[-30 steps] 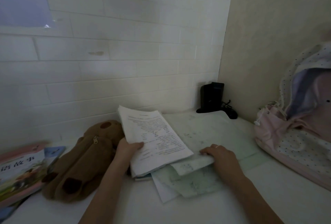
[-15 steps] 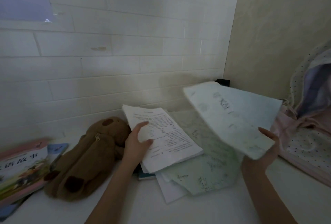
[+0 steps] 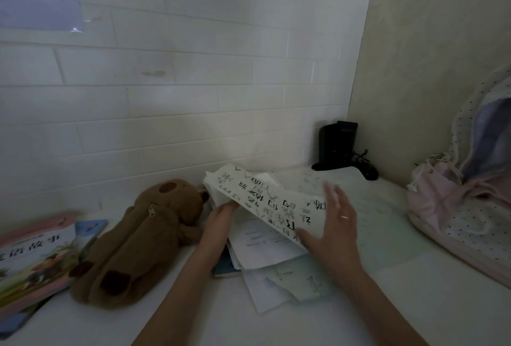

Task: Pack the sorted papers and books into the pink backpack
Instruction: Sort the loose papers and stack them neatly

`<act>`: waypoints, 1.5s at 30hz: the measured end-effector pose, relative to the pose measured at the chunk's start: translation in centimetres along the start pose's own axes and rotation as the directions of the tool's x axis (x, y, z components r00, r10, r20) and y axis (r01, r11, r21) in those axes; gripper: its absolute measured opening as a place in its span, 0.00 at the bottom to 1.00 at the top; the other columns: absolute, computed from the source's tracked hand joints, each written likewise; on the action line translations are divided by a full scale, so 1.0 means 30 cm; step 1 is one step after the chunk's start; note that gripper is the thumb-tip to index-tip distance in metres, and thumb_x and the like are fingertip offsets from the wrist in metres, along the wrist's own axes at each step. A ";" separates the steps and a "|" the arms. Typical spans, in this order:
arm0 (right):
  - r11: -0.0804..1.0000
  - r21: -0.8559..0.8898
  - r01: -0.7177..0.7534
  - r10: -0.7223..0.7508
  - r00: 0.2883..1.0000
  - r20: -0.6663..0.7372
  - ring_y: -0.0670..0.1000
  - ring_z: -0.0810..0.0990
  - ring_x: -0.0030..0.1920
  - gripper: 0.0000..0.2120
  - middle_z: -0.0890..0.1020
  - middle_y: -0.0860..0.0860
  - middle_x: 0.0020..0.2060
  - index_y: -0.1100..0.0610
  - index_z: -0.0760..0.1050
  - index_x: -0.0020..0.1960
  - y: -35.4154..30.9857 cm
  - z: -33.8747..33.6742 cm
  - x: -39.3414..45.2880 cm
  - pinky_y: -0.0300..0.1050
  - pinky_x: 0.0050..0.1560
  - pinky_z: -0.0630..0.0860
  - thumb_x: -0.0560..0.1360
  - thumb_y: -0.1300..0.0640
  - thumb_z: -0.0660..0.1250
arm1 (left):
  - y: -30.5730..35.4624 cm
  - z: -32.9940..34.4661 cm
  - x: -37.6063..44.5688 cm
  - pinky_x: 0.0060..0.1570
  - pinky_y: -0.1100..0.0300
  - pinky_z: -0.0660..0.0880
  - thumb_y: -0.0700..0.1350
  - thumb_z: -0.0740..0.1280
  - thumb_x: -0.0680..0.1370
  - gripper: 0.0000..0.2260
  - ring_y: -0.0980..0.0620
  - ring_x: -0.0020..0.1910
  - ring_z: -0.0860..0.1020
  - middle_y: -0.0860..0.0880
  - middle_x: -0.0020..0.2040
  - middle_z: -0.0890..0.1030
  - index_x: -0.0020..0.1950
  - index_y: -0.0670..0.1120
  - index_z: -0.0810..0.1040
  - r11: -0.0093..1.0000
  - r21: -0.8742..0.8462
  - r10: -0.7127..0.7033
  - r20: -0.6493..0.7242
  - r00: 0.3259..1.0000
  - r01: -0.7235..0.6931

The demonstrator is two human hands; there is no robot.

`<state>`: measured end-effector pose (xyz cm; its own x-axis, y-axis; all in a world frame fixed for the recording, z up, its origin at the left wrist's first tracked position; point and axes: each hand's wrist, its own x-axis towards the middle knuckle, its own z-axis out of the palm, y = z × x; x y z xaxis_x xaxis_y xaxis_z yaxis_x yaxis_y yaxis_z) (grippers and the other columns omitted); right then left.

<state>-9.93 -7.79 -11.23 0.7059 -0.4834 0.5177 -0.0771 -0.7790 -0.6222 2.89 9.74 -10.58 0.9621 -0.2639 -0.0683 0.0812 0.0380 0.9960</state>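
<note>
Left grip: my left hand (image 3: 221,217) is clamped on the near-left edge of a stack of sheets (image 3: 265,202), lifted and tilted up off the pile; large dark handwritten characters face me.
Right grip: my right hand (image 3: 336,224) is released, fingers spread, palm against the right side of the raised stack; a ring shows on one finger. Not closed on anything.
Paper pile: loose papers (image 3: 276,271) lie on the white worktop (image 3: 193,315) under the raised stack, some printed, some pale green, corners fanned toward me.
Pink backpack: the pink backpack (image 3: 453,213) lies at the right edge of the worktop, dotted flap open against the wall, well apart from the stack.
Books: picture books (image 3: 36,257) stacked at far left.
Other: brown plush pencil case (image 3: 138,243) between books and papers, just beside my left wrist; black device (image 3: 336,144) in the back corner.
</note>
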 end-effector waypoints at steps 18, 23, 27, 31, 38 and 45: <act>0.955 -0.248 0.162 0.016 0.808 0.588 0.50 0.47 0.77 0.39 0.53 0.45 0.77 0.39 0.50 0.76 -0.022 0.035 -0.018 0.54 0.76 0.44 0.70 0.31 0.61 | -0.029 -0.010 -0.007 0.45 0.62 0.75 0.34 0.68 0.74 0.14 0.54 0.50 0.78 0.51 0.50 0.80 0.55 0.48 0.75 0.976 0.102 0.183 0.110 0.977 -0.195; 0.791 -0.448 0.416 -0.225 0.879 0.420 0.53 0.79 0.56 0.14 0.80 0.50 0.57 0.50 0.68 0.65 -0.065 0.036 -0.013 0.45 0.54 0.74 0.81 0.52 0.53 | -0.023 -0.008 -0.010 0.51 0.63 0.70 0.29 0.63 0.73 0.21 0.52 0.59 0.73 0.50 0.58 0.77 0.62 0.47 0.73 0.949 0.176 0.241 0.133 0.961 -0.262; 0.954 -0.202 0.220 -0.229 0.973 -0.018 0.48 0.81 0.36 0.06 0.83 0.47 0.39 0.44 0.66 0.52 -0.093 -0.025 0.041 0.44 0.39 0.78 0.80 0.47 0.52 | -0.021 -0.008 -0.010 0.52 0.60 0.69 0.30 0.63 0.73 0.20 0.52 0.58 0.73 0.51 0.56 0.77 0.58 0.52 0.73 0.948 0.184 0.239 0.123 0.963 -0.259; 0.978 -0.161 0.134 -0.058 0.912 0.406 0.48 0.75 0.63 0.27 0.74 0.44 0.66 0.42 0.60 0.70 -0.089 -0.017 0.066 0.51 0.64 0.71 0.74 0.35 0.60 | -0.019 -0.010 -0.016 0.51 0.60 0.72 0.29 0.62 0.73 0.21 0.50 0.58 0.75 0.50 0.56 0.77 0.57 0.52 0.73 0.952 0.179 0.231 0.119 0.966 -0.250; 0.763 -0.535 0.364 -0.151 0.904 0.400 0.54 0.79 0.51 0.11 0.79 0.52 0.51 0.54 0.69 0.60 -0.098 0.088 0.018 0.43 0.47 0.71 0.81 0.54 0.54 | -0.010 -0.019 -0.020 0.58 0.57 0.72 0.28 0.59 0.74 0.24 0.49 0.59 0.74 0.46 0.62 0.75 0.65 0.47 0.74 0.941 0.229 0.214 0.164 0.963 -0.249; 0.908 0.419 0.015 0.198 0.867 -0.458 0.40 0.68 0.27 0.15 0.68 0.47 0.26 0.56 0.66 0.35 -0.140 -0.054 0.133 0.35 0.28 0.61 0.80 0.56 0.59 | -0.005 -0.016 -0.035 0.41 0.78 0.70 0.31 0.58 0.79 0.17 0.65 0.40 0.77 0.41 0.67 0.70 0.67 0.40 0.68 0.973 0.156 0.155 0.102 0.983 -0.170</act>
<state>-7.93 -7.08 -5.60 0.2745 -0.7557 0.5946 0.2355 -0.5467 -0.8035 1.98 10.46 -10.70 0.9315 -0.3514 0.0934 -0.1251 -0.0684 0.9898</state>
